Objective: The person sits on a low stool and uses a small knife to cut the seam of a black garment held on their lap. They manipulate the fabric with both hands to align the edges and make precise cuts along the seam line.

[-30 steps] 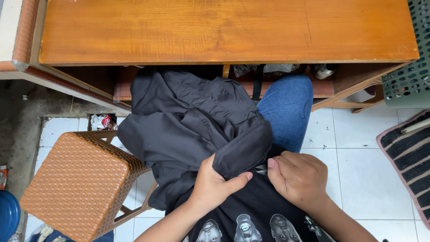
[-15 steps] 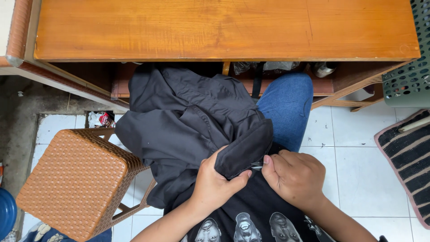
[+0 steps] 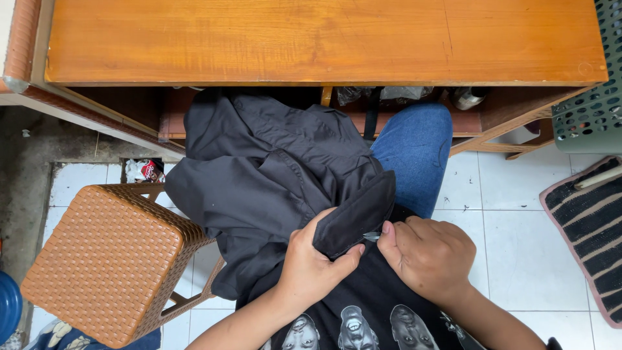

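**Black cloth pinched at the lap, a small metal tool at its edge**

Woven brown rattan forms the stool (image 3: 110,259) at the far left, standing apart from the work. Beside it, the black garment (image 3: 272,175) spreads over the person's lap and runs under the wooden table (image 3: 324,39), so its bulk rests there while only one edge is handled. The left hand (image 3: 311,269) pinches a folded edge of the cloth between thumb and fingers, apparently to hold it firm. Just to its right, the right hand (image 3: 431,256) is curled, fingertips pressed together on a small metal tool (image 3: 372,236) touching that edge; its kind cannot be told. A blue-jeaned knee (image 3: 414,155) shows beyond.
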